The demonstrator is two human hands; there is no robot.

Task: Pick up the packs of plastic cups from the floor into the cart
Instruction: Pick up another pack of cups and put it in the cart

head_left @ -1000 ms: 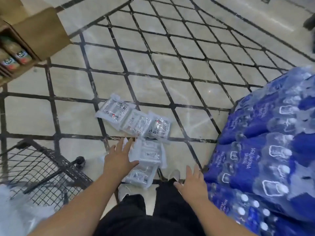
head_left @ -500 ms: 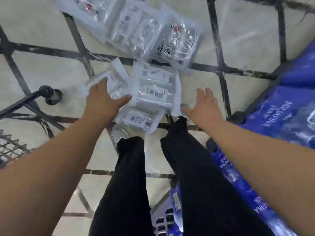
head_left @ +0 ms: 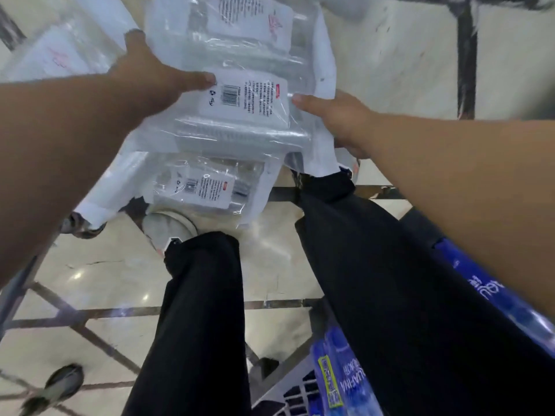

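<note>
A clear pack of plastic cups with a white barcode label fills the upper middle, just above the floor. My left hand grips its left side, thumb laid across the label. My right hand holds its right edge, thumb on top and fingers under the wrap. A second pack lies below it on the floor by my shoe. Another pack lies blurred at the upper left. Of the cart only a wheel and a grey frame bar show at the left.
My black trouser legs stand in the centre on the cream tiled floor with dark lines. Blue shrink-wrapped water bottle packs sit at the lower right on a pallet. Another cart wheel is at the bottom left.
I have bent lower, so the packs loom much larger. Both hands went from hovering open above the packs to taking hold of the nearest pack at its two sides.
</note>
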